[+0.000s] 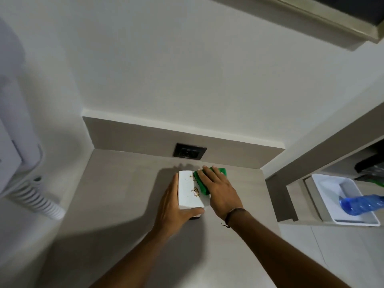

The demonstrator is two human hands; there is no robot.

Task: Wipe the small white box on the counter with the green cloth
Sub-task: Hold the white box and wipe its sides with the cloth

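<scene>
A small white box (pixel 187 190) stands on the grey counter (pixel 124 194), near the back wall. Brown crumbs lie on its top, toward the right side. My left hand (pixel 173 206) grips the box from the left, with the thumb across its near end. My right hand (pixel 218 190) lies flat on the green cloth (pixel 200 185), pressing it against the right part of the box top. Part of the cloth shows beyond my fingertips; the rest is hidden under the hand.
A black wall socket (pixel 189 152) sits in the backsplash just behind the box. A white wall-mounted device with a coiled cord (pixel 35 196) hangs at the left. To the right, a white tray (pixel 324 190) holds a blue plastic bottle (pixel 361 204).
</scene>
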